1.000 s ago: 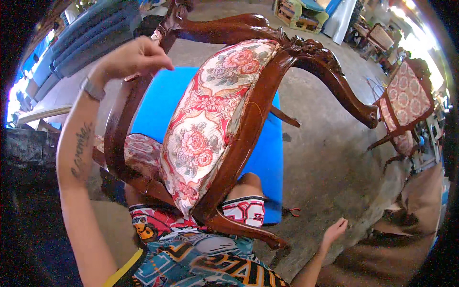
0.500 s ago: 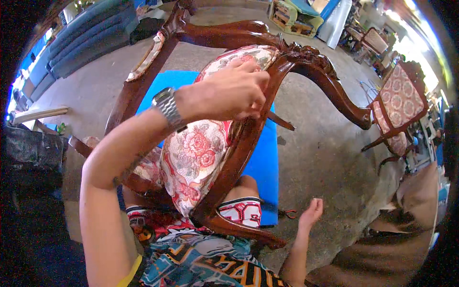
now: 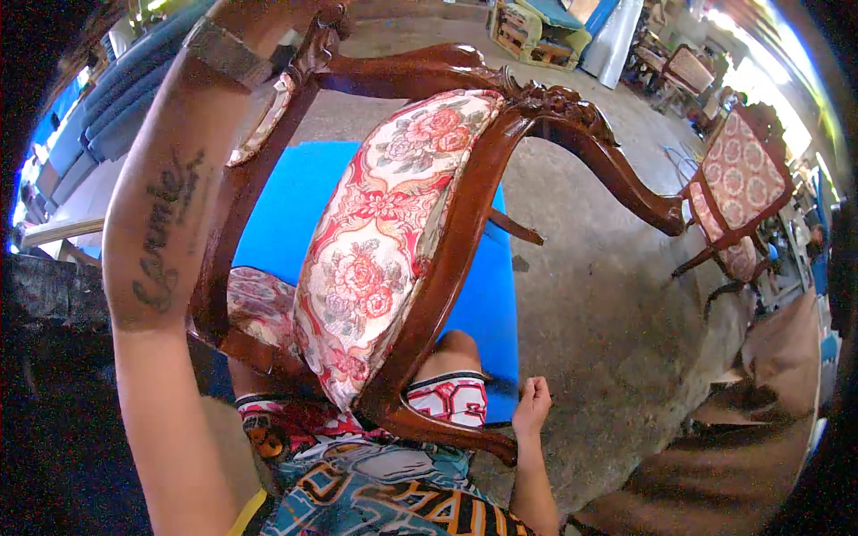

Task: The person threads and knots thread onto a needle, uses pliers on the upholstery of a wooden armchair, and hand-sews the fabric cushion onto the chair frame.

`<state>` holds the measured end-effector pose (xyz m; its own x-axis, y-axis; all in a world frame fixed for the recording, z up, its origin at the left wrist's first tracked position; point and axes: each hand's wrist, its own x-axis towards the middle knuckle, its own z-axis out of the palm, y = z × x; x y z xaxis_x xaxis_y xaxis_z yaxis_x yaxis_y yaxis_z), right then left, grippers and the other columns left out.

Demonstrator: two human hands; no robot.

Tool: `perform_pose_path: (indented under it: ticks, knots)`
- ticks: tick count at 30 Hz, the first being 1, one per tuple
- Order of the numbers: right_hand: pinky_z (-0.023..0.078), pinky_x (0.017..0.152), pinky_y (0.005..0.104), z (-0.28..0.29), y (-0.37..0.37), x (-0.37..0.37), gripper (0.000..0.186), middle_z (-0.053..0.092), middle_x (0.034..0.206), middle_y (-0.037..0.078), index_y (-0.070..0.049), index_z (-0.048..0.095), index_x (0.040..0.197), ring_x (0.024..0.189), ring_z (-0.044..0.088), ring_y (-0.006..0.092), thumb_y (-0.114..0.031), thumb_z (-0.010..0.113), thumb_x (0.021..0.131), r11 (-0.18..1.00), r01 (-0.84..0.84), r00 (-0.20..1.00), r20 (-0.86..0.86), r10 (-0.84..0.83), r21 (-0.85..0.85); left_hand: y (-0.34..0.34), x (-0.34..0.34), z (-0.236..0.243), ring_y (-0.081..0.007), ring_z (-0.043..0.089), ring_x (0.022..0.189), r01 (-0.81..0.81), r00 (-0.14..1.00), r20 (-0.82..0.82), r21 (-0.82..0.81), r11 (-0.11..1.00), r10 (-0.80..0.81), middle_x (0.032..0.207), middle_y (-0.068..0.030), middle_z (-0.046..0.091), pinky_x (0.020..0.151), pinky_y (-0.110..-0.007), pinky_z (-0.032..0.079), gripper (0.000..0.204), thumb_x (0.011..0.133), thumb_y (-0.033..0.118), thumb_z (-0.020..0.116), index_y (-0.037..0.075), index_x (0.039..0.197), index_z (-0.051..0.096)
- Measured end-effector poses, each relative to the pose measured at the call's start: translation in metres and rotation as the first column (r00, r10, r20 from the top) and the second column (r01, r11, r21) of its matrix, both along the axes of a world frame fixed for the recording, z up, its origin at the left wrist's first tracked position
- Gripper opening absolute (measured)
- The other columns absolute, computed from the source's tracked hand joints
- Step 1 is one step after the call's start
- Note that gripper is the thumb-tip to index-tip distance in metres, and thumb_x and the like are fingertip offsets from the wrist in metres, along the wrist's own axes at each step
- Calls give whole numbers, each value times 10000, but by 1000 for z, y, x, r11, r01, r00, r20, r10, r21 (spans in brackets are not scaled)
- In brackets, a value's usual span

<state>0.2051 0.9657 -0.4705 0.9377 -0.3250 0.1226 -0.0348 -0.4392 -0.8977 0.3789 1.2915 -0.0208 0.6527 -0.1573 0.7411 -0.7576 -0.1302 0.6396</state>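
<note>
Across my lap rests a tilted armchair with a carved, glossy brown wooden frame (image 3: pixel 460 250). Its padded panel (image 3: pixel 362 277) wears white and red floral fabric, and a loose-looking edge runs along the wood on the right. My left hand (image 3: pixel 268 20) is raised at the upper left, past the frame's top corner; the picture's edge cuts it off and its fingers are hidden. A metal watch circles that wrist. My right hand (image 3: pixel 533 406) is closed beside the frame's lower right end, apart from the wood. Anything inside its fingers is too small to make out.
Beneath the chair lies a blue flat sheet (image 3: pixel 281 192) on the concrete floor. Another patterned wooden chair (image 3: pixel 744 161) stands at the right. A dark blue sofa (image 3: pixel 134 107) is at the far left, and brown cloth (image 3: pixel 715 464) hangs at the lower right.
My left hand has left the floral panel and swung up to the upper left. My right hand has moved left, closer to the chair's lower end. The chair has barely shifted.
</note>
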Motion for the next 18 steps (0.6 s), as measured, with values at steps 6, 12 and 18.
perform_pose_path:
  ticks: [6,12,18]
  knots:
    - [298,507,241,-2,0,10,217,370,612,-27,-38,432,707,579,347,59,-150,450,892,1000,-24,999,-45,25,9,23,7,-66,-65,495,519,-257,943,-177,160,953,284,701,0,550,513,-214,449,310,858,332,567,36,942,610]
    - [287,498,235,-8,-4,12,231,364,604,-29,-50,408,687,570,336,54,-153,460,888,1000,-22,999,-27,22,13,33,10,-156,-57,487,496,-49,837,-547,-81,995,-3,670,12,530,476,-204,443,285,876,304,551,25,932,580]
    - [269,489,230,-15,-8,16,236,342,600,-34,-59,395,680,556,314,56,-150,457,889,998,-10,1000,25,8,58,38,14,-190,-40,484,491,-92,778,-628,-172,981,-37,662,3,555,447,-179,400,221,849,255,606,37,825,587]
